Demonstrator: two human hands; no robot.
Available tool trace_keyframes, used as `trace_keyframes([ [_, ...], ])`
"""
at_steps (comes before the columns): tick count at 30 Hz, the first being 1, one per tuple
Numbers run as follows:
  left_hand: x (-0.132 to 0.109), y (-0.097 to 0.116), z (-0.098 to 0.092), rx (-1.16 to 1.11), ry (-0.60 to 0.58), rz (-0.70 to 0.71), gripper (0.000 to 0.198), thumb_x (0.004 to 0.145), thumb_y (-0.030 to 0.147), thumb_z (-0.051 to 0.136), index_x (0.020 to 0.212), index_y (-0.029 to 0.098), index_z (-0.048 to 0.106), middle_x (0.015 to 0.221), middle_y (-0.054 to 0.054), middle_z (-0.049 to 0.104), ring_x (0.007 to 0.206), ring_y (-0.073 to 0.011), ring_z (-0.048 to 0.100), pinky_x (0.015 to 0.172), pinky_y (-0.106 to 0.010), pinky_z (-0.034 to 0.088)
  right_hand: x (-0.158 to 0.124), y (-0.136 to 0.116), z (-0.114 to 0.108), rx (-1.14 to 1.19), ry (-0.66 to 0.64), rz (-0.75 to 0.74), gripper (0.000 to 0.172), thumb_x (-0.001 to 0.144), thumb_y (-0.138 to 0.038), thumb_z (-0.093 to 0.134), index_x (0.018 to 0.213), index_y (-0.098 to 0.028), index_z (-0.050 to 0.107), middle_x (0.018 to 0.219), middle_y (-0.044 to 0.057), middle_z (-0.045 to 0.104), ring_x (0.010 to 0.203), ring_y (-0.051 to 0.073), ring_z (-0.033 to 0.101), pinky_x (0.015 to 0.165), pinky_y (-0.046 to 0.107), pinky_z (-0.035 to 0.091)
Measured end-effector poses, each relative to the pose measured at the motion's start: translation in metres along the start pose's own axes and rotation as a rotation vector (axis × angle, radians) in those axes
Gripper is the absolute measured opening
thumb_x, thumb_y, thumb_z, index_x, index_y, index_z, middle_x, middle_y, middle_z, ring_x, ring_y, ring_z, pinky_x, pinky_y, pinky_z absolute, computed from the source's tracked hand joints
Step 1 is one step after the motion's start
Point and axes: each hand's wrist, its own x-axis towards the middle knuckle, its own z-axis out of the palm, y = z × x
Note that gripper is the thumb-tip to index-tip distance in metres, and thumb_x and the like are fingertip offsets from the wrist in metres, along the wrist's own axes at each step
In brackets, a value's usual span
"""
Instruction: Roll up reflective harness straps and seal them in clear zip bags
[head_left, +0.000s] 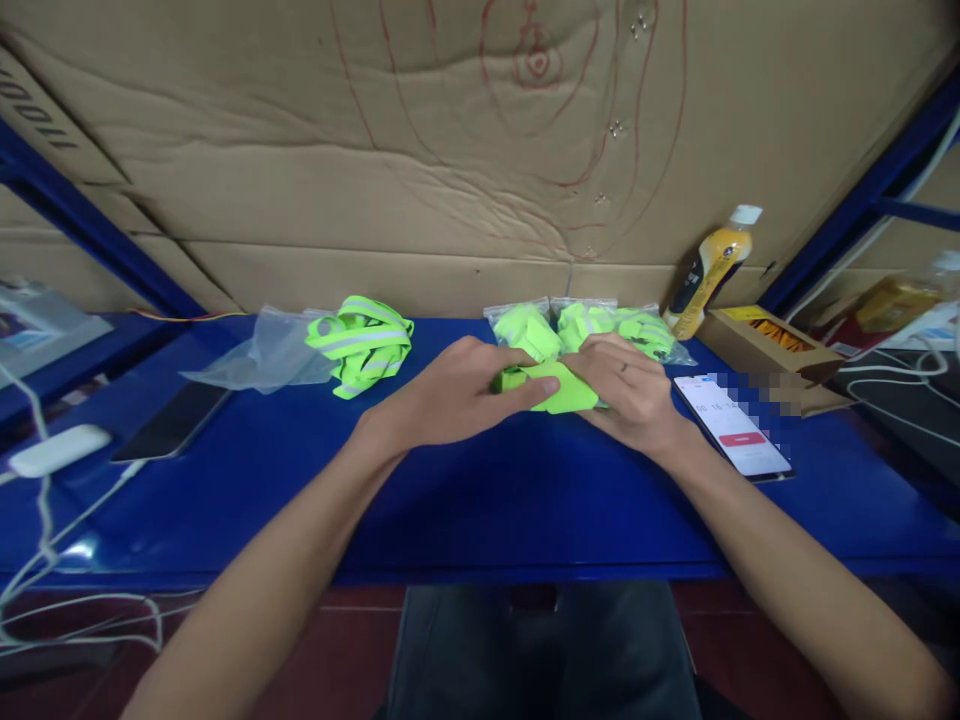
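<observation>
Both hands meet mid-desk on one vest: left hand [457, 395] lies flat over its near-left part, fingers pressing down; right hand [634, 395] curls closed on its right edge. Vest [559, 388] is folded small, neon yellow-green, resting on the desk [487, 500] at 12 o'clock from me.

Risks, as I judge them:
- Fabric looks slippery and springy; if my left hand lifts, the fold may pop open.
- Bagged vests [592, 325] sit just behind at 12 to 1 o'clock, touching or nearly so. A push forward could shove them against the cardboard [450, 200].
- Phone [739, 425] lies right beside my right wrist at 2 o'clock. An outward sweep of that wrist could knock it toward the desk edge.
- Bottle [712, 270] leans at 2 o'clock against the cardboard, beside an open box [765, 345]; a bump might tip it.
- Loose vest [364, 345] and empty bag [262, 355] at 10 to 11 o'clock are well apart, low risk.
- White cables [45, 540] trail at 8 to 9 o'clock near a second, dark phone [172, 420]; an elbow could snag them.

Writing:
- Phone screen shows digits like a running timer and a red button; digits too small to read, part is blurred.
- Cardboard at top left carries printed characters, seen upside down, unreadable. Red pen scribbles at top centre, no words.
- Bottle label dark, illegible.
</observation>
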Motion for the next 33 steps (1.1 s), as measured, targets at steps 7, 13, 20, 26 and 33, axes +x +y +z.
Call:
trace_keyframes([
  [7,0.003,-0.011,0.004,-0.461,-0.018,-0.246,0.046,0.076,0.05,0.091,0.102,0.016,0.074,0.091,-0.003,0.07,0.078,-0.0176,0.062,0.068,-0.028,0.046,0.01,-0.01,0.002,-0.119,-0.059,0.031,0.05,0.099,-0.021,0.066,0.147,-0.031,0.06,0.138,0.013,0.073,0.122,0.034,0.068,0.1,0.057,0.057],
  [13,0.004,-0.01,0.003,-0.326,0.216,-0.182,0.05,0.069,0.035,0.093,0.109,0.017,0.069,0.099,-0.002,0.069,0.085,-0.018,0.061,0.073,-0.028,0.047,0.011,-0.009,0.001,0.011,-0.158,0.184,0.087,0.091,-0.055,0.08,0.163,-0.029,0.04,0.164,0.021,0.046,0.152,0.04,0.048,0.121,0.063,0.045],
  [20,0.001,-0.012,0.01,-0.287,0.188,0.028,0.039,0.081,0.034,0.088,0.112,0.02,0.07,0.108,-0.005,0.074,0.099,-0.0222,0.067,0.091,-0.032,0.052,0.011,-0.006,0.003,0.266,-0.116,0.473,0.086,0.073,-0.05,0.095,0.147,-0.027,0.057,0.142,0.012,0.07,0.128,0.033,0.069,0.107,0.048,0.056],
  [26,0.004,-0.012,0.021,-0.307,0.3,0.129,0.039,0.082,0.037,0.089,0.112,0.021,0.07,0.139,-0.013,0.068,0.13,-0.0311,0.062,0.111,-0.044,0.047,0.011,-0.013,0.003,0.406,-0.043,0.655,0.052,0.069,-0.05,0.097,0.104,-0.021,0.073,0.096,0.003,0.074,0.088,0.022,0.066,0.081,0.037,0.053],
  [33,0.007,-0.018,0.041,-0.431,0.445,-0.09,0.049,0.094,0.062,0.072,0.117,0.018,0.075,0.12,-0.01,0.077,0.109,-0.027,0.072,0.094,-0.036,0.056,0.015,-0.018,0.006,0.805,-0.086,0.958,0.051,0.062,-0.051,0.1,0.09,-0.02,0.072,0.077,0.001,0.072,0.062,0.017,0.063,0.054,0.031,0.053],
])
